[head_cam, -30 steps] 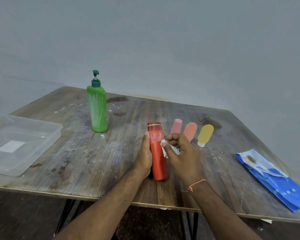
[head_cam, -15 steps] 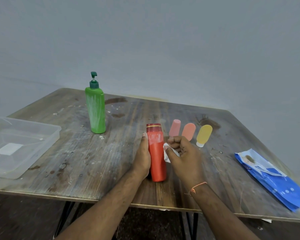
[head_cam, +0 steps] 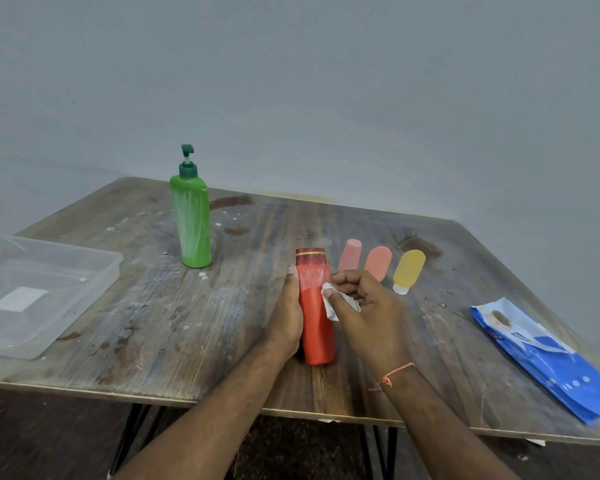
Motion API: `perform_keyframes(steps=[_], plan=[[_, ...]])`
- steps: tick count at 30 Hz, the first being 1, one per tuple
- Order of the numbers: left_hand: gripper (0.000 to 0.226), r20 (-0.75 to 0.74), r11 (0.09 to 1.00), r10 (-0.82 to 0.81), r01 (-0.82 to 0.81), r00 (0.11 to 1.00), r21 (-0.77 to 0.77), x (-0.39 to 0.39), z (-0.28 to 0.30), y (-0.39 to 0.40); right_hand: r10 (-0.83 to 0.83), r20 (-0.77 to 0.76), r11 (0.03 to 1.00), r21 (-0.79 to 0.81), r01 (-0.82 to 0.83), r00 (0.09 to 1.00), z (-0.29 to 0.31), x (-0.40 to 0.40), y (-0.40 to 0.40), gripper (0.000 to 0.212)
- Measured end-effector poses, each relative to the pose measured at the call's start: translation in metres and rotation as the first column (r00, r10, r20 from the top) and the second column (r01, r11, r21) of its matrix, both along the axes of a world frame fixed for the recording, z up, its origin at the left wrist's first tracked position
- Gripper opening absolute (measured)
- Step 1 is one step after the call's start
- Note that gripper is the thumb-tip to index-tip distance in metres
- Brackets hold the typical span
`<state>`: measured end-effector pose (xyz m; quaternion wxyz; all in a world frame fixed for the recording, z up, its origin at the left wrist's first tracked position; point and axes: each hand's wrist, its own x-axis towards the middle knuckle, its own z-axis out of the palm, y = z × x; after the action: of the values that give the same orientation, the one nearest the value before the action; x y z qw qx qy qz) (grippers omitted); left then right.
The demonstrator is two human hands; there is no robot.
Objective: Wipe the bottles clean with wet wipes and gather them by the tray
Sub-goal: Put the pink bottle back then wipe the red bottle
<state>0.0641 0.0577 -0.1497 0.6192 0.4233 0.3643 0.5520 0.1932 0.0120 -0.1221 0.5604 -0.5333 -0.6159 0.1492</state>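
Observation:
A red bottle (head_cam: 315, 317) stands upright near the table's front middle, whitish smears on its upper part. My left hand (head_cam: 288, 317) wraps its left side. My right hand (head_cam: 364, 306) pinches a crumpled white wet wipe (head_cam: 329, 303) against the bottle's right side. A green pump bottle (head_cam: 191, 223), streaked white, stands further back to the left. Behind my right hand lie three small bottles: pink (head_cam: 350, 255), orange (head_cam: 378, 262) and yellow (head_cam: 408, 270). A clear plastic tray (head_cam: 108, 268) sits at the left edge.
A blue wet-wipe pack (head_cam: 548, 358) lies at the table's right front. The wooden table (head_cam: 174, 323) is stained and spotted with white drops. A grey wall rises behind it; the front edge runs just below my wrists.
My right hand with the wipe has slid a little down the red bottle's right side. The left hand and the bottle stay in place.

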Motion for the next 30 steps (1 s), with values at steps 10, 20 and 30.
perform_keyframes(steps=[10, 20, 30], plan=[[0.073, 0.022, 1.0, -0.009, 0.009, 1.0, -0.004, 0.0, 0.002, -0.001, -0.027, 0.036, 1.0, 0.008, 0.026, 0.999, 0.001, 0.002, 0.007, 0.014], [0.074, 0.014, 1.0, -0.02, 0.02, 1.0, 0.007, -0.001, 0.001, -0.002, -0.029, 0.007, 0.999, 0.012, 0.029, 1.0, 0.009, -0.001, 0.011, 0.013], [0.077, 0.038, 0.998, -0.056, 0.055, 0.998, 0.04, -0.002, 0.001, -0.002, -0.018, -0.102, 1.0, -0.008, 0.017, 0.995, 0.013, -0.001, 0.014, 0.012]])
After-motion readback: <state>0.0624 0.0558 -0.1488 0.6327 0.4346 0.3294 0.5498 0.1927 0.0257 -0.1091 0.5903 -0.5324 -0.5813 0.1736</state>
